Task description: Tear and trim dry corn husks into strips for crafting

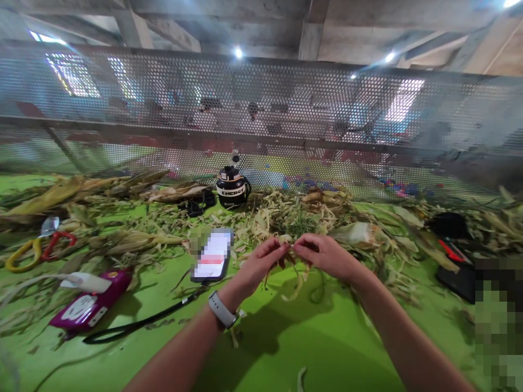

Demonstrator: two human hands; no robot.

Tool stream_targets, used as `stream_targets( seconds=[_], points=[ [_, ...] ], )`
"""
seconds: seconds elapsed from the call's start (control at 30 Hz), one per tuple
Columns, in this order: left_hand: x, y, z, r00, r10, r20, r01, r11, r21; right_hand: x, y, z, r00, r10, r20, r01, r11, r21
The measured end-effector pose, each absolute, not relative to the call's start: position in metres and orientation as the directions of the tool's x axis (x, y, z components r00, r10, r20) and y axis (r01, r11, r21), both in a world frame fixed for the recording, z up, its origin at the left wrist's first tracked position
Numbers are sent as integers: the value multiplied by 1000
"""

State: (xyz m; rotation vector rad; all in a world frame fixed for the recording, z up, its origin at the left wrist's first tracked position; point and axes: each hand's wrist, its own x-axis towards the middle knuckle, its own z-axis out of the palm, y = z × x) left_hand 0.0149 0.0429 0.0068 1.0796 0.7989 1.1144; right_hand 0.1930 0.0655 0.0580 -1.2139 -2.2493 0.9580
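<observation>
Above the green table (327, 348), my left hand (263, 260) and my right hand (322, 255) meet with their fingertips nearly touching. Both are closed in a pinch on thin strips of corn husk (301, 279), whose ends dangle below the fingers. The fingers partly hide where the strips are gripped. A grey watch band circles my left wrist. Just beyond my hands lies a heap of shredded corn husk (300, 215), with a larger pale husk (359, 233) to its right.
A phone (212, 255) with a lit screen and a black strap lies left of my hands. Further left are a purple power bank (92, 305) and scissors (28, 255). A black jug (232, 189) stands before the perforated metal screen (278, 120). A black device (457, 277) lies right.
</observation>
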Motion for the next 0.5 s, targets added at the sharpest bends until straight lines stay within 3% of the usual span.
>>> stream_targets(
  seconds=[0.23,0.4,0.5],
  points=[
    [13,43,15,306,950,65,-19,-62,998,192,68,60,-550,809,205,651,570,-501],
    [7,45,15,363,932,11,18,-19,1000,191,71,50,-543,785,300,650,618,-442],
    [6,45,12,366,931,-2,-66,28,997,191,73,48,-519,774,364,641,633,-434]
  ],
)
